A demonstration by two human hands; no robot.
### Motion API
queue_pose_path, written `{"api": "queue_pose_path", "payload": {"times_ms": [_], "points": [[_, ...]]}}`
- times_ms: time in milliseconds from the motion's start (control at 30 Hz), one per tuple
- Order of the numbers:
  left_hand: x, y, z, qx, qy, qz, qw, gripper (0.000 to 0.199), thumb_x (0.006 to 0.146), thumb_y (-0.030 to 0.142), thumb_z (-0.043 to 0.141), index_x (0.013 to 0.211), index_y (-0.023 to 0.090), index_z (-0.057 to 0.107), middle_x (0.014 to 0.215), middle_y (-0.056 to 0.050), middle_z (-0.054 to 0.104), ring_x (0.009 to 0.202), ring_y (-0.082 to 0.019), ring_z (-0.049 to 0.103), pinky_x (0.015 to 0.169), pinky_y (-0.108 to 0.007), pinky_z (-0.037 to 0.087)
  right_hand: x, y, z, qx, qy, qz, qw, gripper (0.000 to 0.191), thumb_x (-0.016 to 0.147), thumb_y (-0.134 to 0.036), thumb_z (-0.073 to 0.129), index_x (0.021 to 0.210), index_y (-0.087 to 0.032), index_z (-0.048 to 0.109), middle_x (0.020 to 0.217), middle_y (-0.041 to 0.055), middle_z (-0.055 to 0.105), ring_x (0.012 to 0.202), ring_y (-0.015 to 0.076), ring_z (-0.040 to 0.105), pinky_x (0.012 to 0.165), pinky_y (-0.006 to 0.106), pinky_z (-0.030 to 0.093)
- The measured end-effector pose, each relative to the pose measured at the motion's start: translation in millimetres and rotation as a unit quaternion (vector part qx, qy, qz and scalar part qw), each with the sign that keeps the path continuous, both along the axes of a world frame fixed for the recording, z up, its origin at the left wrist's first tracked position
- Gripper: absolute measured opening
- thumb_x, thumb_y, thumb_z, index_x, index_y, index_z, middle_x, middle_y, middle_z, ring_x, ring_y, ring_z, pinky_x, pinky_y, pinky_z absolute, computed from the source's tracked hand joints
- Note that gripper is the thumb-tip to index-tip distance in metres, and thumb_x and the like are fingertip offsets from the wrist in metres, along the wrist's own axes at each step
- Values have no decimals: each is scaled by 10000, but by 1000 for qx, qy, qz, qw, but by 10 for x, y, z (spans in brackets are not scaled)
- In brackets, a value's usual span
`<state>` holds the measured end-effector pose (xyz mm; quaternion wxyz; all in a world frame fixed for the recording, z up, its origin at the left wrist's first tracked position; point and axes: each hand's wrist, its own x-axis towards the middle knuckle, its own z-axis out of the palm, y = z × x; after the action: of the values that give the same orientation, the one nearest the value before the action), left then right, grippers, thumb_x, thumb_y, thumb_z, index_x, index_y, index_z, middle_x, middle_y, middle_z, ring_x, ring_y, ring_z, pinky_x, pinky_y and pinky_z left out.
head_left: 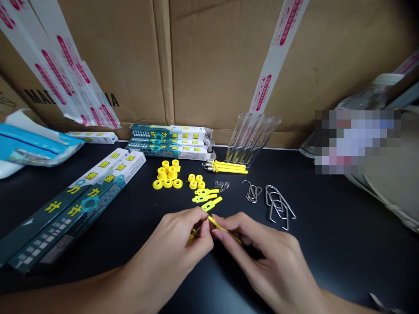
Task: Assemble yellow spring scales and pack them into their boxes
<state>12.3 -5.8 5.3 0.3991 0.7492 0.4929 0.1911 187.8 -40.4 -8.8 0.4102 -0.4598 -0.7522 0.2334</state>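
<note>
Just beyond the yellow strip (224, 228), bushings (168, 183) and springs (221, 186).

Clock directions run from the hands.

1. Two hands: left hand (166, 248), right hand (258, 257), with one yellow strip (222, 227) between them.
2. Three green boxes (168, 141) at 11 o'clock.
3. Two long green boxes (72, 205) at 9 o'clock.
4. Eleven yellow plastic rings (167, 183) at 11 o'clock.
5. Three flat yellow plastic pieces (206, 198) at 12 o'clock.
6. Steel wire hooks (278, 207) at 2 o'clock, too tangled to count.
</note>
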Motion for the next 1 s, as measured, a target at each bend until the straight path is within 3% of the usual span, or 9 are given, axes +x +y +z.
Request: {"api": "queue_pose_path", "payload": {"times_ms": [200, 567, 800, 1000], "points": [[8, -22, -21, 1, 22, -9, 1000, 219, 922, 207, 416, 708, 220, 457, 730, 39, 558, 658, -137, 489, 624, -263, 334, 49, 49, 22, -50, 4, 14, 999, 159, 977, -149, 547, 965, -222, 687, 840, -21, 751, 694, 119, 718, 657, 174, 553], [-5, -8, -32, 16, 18, -32, 999, 213, 915, 197, 411, 712, 216, 473, 732, 36, 564, 667, -140, 480, 640, -268, 331, 20, 40, -24, 24, -12, 15, 1000, 186, 966, -77, 548, 1027, -218, 653, 910, -19, 745, 782, 108, 711, 757, 168, 547], [13, 20, 35, -8, 12, -17, 1000, 248, 897, 241, 435, 651, 213, 430, 648, 58, 477, 617, -129, 401, 591, -268, 286, -7, 43, 3, -84, 12, 13, 996, 111, 1010, -178, 497, 990, -237, 589, 884, -21, 713, 753, 114, 704, 682, 184, 531], [-31, 52, 24, -15, -42, -47, 998, 260, 923, 237, 421, 679, 192, 497, 669, 67, 523, 620, -103, 429, 586, -235, 304, 20, 53, 59, -107, 5, 44, 993, 142, 1027, -185, 433, 1078, -244, 551, 892, -26, 670, 755, 107, 650, 721, 201, 507]]}}
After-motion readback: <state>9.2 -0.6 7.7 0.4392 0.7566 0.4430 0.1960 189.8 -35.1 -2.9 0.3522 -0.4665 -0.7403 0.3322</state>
